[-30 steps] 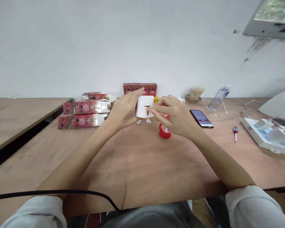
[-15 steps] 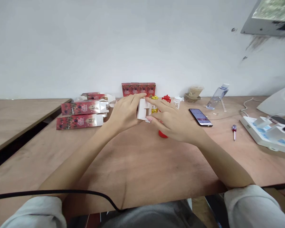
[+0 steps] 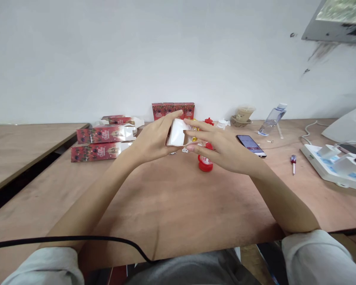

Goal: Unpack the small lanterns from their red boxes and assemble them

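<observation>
Now my left hand [image 3: 154, 140] grasps a white card insert [image 3: 176, 133] above the table [image 3: 172, 206]; my right hand [image 3: 222, 148], fingers loose, steadies its right edge. Folding it seems underway; next needs firm creasing.

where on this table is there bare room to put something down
Bare wood runs along the near table edge, between the forearms, and near left, in front of the flat red cartons. It is crowded around both hands, by the red base, and right by the phone and power strip.
</observation>
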Available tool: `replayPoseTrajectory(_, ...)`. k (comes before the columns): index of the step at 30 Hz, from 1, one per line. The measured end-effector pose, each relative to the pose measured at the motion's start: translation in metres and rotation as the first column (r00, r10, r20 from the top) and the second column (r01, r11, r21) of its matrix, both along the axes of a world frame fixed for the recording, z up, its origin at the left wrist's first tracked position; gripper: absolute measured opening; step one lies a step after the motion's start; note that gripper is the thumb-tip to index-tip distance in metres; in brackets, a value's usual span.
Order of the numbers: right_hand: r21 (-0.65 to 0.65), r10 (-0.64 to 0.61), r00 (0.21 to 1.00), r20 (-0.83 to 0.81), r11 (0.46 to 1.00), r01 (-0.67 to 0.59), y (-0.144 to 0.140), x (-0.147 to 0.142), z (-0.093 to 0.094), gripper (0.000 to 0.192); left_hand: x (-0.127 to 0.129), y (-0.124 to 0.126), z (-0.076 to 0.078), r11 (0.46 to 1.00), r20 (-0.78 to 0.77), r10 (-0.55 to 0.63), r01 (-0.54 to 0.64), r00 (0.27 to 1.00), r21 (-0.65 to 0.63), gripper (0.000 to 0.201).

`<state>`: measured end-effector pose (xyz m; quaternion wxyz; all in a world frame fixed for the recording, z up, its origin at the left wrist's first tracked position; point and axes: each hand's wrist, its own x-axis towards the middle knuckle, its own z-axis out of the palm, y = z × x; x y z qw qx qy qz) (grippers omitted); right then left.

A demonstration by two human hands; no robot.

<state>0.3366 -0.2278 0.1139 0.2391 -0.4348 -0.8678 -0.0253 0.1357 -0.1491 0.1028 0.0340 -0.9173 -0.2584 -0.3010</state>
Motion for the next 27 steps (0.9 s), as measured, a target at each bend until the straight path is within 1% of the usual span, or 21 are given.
replayPoseTrajectory(2, 0.013, 0.023, 0.999, -0.047, 1.000, -0.023, 0.001, 0.002, 0.002, 0.036, -0.003, -0.002, 0.003, 1.000, 0.002, -0.011, 0.011, 1.000, -0.025, 0.075)
replayPoseTrajectory(5, 0.080, 0.043, 0.991, -0.124, 0.996, -0.033, 0.003, 0.006, 0.002, 0.037, -0.006, -0.002, 0.006, 0.998, -0.016, -0.012, 0.011, 1.000, -0.061, 0.079)
replayPoseTrajectory(7, 0.117, 0.064, 0.987, -0.144, 0.992, -0.047, 0.005, 0.008, 0.002, 0.038, -0.008, -0.002, 0.006, 0.996, -0.037, -0.026, 0.022, 0.999, -0.085, 0.081)
replayPoseTrajectory(11, 0.164, 0.096, 0.989, -0.110, 0.983, -0.077, 0.009, 0.010, -0.001, 0.041, -0.009, 0.000, 0.005, 0.985, -0.055, -0.100, 0.091, 0.993, -0.149, 0.077)
replayPoseTrajectory(14, 0.229, 0.065, 0.990, -0.122, 0.973, -0.036, 0.013, 0.007, -0.004, 0.042, -0.008, -0.001, 0.004, 0.971, -0.039, -0.151, 0.141, 0.988, -0.191, 0.071)
replayPoseTrajectory(16, 0.272, 0.048, 0.991, -0.125, 0.962, -0.012, 0.015, 0.005, -0.007, 0.040, -0.007, -0.002, 0.004, 0.958, -0.022, -0.200, 0.191, 0.980, -0.215, 0.070)
replayPoseTrajectory(19, 0.320, 0.052, 0.996, -0.075, 0.947, -0.026, 0.017, 0.001, -0.009, 0.034, -0.007, -0.004, 0.004, 0.934, -0.002, -0.245, 0.235, 0.970, -0.271, 0.072)
replayPoseTrajectory(22, 0.363, 0.036, 0.996, -0.083, 0.932, -0.004, 0.016, -0.001, -0.010, 0.027, -0.007, -0.005, 0.006, 0.909, 0.040, -0.226, 0.226, 0.973, -0.351, 0.076)
replayPoseTrajectory(25, 0.358, 0.025, 0.983, -0.179, 0.933, 0.041, 0.015, 0.000, -0.010, 0.020, -0.008, -0.004, 0.008, 0.893, 0.118, -0.151, 0.187, 0.981, -0.411, 0.074)
replayPoseTrajectory(27, 0.341, 0.023, 0.970, -0.241, 0.938, 0.063, 0.014, 0.001, -0.009, 0.020, -0.009, -0.001, 0.009, 0.892, 0.147, -0.096, 0.151, 0.984, -0.426, 0.079)
